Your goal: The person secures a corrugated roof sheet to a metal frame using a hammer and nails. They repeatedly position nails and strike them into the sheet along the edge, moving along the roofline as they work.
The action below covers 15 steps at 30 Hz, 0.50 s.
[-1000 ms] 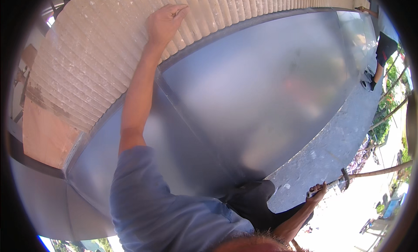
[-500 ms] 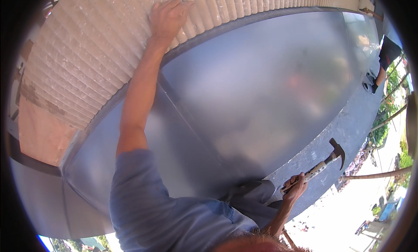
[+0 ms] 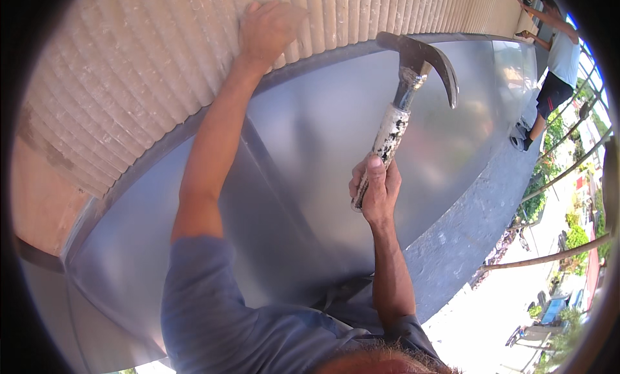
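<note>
My right hand is closed round the worn, white-wrapped handle of a claw hammer. The hammer is raised in front of me, its dark head up near the lower edge of the ribbed wall and its claw curving to the right. Against the cream ribbed wall, my left hand is up with its fingers bunched together and their tips slightly blurred. Whatever those fingers pinch, if anything, is too small or hidden to make out. A smooth grey metal panel curves below the wall.
A seam crosses the metal panel. At the far right another person stands on the grey ledge, hands up at the wall. Beyond the ledge, a wooden pole and bright ground with plants lie lower down.
My right hand has lifted the hammer from low over the ledge up and left toward the ribbed wall. My left hand stays at the wall. More of the other person shows.
</note>
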Available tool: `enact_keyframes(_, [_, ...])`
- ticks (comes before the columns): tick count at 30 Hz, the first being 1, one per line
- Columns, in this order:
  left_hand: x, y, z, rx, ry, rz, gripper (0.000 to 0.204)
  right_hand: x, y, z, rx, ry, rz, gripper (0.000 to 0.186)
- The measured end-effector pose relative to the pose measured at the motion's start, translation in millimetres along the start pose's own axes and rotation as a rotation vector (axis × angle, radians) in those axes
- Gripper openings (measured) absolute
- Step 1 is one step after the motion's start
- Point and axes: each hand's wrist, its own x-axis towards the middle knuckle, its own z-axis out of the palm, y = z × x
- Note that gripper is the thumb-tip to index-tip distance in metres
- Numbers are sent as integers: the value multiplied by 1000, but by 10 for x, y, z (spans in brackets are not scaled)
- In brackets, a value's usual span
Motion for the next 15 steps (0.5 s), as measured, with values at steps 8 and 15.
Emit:
enact_keyframes(8, [32, 29, -83, 41, -27, -13, 7, 753, 95, 620, 54, -62, 68, 58])
enact_keyframes(15, [2, 18, -67, 99, -57, -16, 9, 821, 239, 673, -31, -98, 62, 58])
